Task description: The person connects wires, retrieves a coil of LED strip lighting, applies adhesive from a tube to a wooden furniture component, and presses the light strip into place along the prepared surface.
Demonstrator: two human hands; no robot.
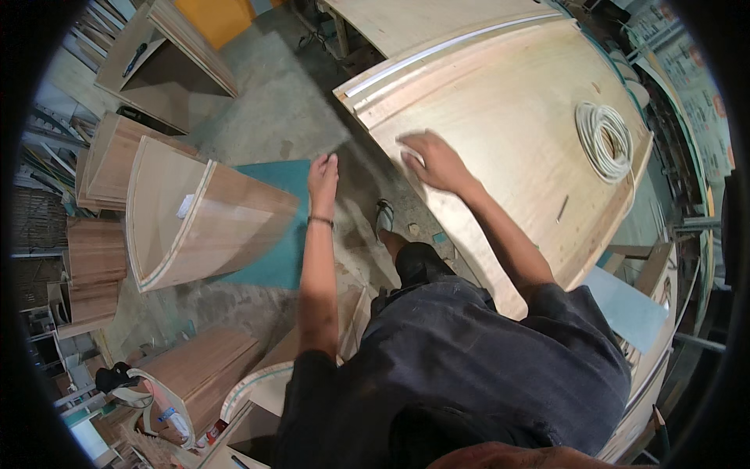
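My left hand [323, 181], a dark band at its wrist, is raised over the concrete floor. Its fingers are curled together; whatever they may hold is too small to make out. Beside it in the picture lies a teal sheet [273, 270] under a curved wooden panel piece [242, 211]. Above the left edge of the pale plywood workbench [500, 117], my right hand [434, 162] is slightly blurred, fingers apart, nothing in it. A coil of white cable [605, 144] and a thin dark metal piece [562, 209] lie farther right on the plywood.
Several curved wood pieces stand at the left, among them a brown one [199, 371]. An open wooden box [168, 70] sits at the far left. Along the bench's far edge runs a pale strip [453, 53]. A light blue sheet [625, 309] juts out at the lower right.
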